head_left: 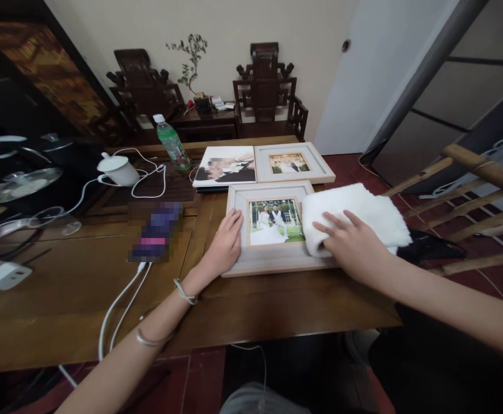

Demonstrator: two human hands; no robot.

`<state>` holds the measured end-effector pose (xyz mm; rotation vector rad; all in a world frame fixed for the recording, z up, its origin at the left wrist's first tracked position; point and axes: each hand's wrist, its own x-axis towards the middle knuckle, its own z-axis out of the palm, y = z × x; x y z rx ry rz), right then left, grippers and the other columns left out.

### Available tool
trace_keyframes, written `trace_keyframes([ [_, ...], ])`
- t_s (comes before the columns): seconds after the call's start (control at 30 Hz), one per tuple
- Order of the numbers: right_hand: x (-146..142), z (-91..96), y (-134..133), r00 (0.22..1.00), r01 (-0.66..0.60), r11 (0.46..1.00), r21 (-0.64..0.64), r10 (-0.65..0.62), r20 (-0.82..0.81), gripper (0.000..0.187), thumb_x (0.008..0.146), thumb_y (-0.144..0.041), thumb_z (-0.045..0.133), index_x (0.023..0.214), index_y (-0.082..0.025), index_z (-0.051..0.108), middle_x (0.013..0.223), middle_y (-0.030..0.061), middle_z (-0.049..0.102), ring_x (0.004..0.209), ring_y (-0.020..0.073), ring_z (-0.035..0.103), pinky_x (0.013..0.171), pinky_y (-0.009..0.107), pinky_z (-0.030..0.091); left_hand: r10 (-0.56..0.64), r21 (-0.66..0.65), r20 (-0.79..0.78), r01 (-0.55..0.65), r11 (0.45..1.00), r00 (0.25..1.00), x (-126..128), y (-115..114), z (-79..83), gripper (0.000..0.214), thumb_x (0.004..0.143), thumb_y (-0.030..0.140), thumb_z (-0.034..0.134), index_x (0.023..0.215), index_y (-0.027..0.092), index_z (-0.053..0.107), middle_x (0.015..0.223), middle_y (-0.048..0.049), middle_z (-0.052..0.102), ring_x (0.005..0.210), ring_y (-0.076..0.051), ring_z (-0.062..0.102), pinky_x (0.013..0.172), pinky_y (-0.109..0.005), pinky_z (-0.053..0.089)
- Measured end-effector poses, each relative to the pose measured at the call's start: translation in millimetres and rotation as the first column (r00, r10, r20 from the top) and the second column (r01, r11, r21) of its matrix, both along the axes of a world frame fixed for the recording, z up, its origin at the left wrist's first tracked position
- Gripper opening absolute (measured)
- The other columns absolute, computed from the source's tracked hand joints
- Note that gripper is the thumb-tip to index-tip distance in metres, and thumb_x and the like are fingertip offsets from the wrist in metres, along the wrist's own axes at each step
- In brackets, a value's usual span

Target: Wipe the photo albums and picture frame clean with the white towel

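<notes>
- Where the fingers (327, 228) of the right hand (350, 244) come down, they lie stretched out and slightly spread, palm down, flat on a fluffy white cloth (364, 210); they press on it and do not close round it.
- The cloth is folded and covers the right side of a pale wooden photo frame (273, 263), hanging out past the frame's right edge.
- The left hand (225, 244) rests open on the frame's left rail, its fingers (234, 221) held together and straight, flat on the wood and gripping nothing.
- Between the two hands, the wedding photo (273, 221) inside the frame shows a couple on a green lawn; the cloth just touches its right edge.
- The frame lies flat near the front right corner of a dark wooden table (83, 287), right in front of the person.
- On the left arm I can see a corded bracelet (185, 293) at the wrist and a thin bangle (148, 339) further up the forearm.
- Just behind the frame lie a second frame (294, 163) of the same pale wood and, touching its left side, a large flat photo print (225, 165).
- Further left on the table stand a green bottle (171, 142) with a white cap and a white lidded cup (115, 168), with a white cable (117, 305) running towards the table's front edge.
- Against the back wall are two dark carved chairs (264, 86), with a small potted plant (191, 57) between them.
</notes>
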<state>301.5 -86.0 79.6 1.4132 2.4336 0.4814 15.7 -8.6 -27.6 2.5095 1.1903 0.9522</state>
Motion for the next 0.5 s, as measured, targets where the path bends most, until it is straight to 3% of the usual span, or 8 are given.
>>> trace_keyframes([
  [0.13,5,-5.0,40,0.999,-0.019,0.998,0.060,0.017,0.049,0.027,0.081,-0.006,0.056,0.091,-0.022,0.075,0.136,0.0049,0.054,0.128,0.0320,0.045,0.100,0.052,0.038,0.008,-0.009,0.000,-0.008,1.000,1.000,0,0,0.6,0.045,0.093,0.016,0.033,0.136,0.007,0.044,0.143,-0.0202,0.043,0.140,-0.029,0.028,0.114,-0.053,0.027],
  [0.23,3,-7.5,54,0.996,-0.030,0.996,0.084,0.023,0.083,0.026,0.084,-0.007,0.054,0.092,-0.020,0.075,0.138,0.0085,0.052,0.129,0.0312,0.044,0.099,0.047,0.039,0.014,-0.014,0.009,-0.013,1.000,1.000,0,-2,1.5,0.046,0.093,0.015,0.033,0.137,0.009,0.042,0.144,-0.0188,0.042,0.141,-0.027,0.028,0.114,-0.052,0.027],
  [0.33,-6,-7.3,39,0.993,-0.038,0.997,0.068,0.030,0.116,0.022,0.085,-0.012,0.055,0.092,-0.017,0.075,0.136,0.0150,0.053,0.126,0.0313,0.046,0.097,0.045,0.041,0.027,-0.015,0.010,-0.027,1.000,1.000,1,-4,2.3,0.046,0.093,0.014,0.032,0.137,0.008,0.042,0.144,-0.0197,0.042,0.140,-0.027,0.028,0.115,-0.051,0.026],
  [0.5,-18,0.2,-12,0.995,-0.030,0.999,-0.023,0.032,0.096,0.019,0.082,-0.014,0.060,0.093,-0.018,0.075,0.128,0.0184,0.058,0.120,0.0330,0.053,0.093,0.046,0.046,0.037,-0.013,0.014,-0.037,0.999,0.999,3,-4,1.3,0.047,0.092,0.013,0.032,0.139,0.009,0.041,0.144,-0.0189,0.042,0.141,-0.027,0.028,0.114,-0.052,0.027],
])
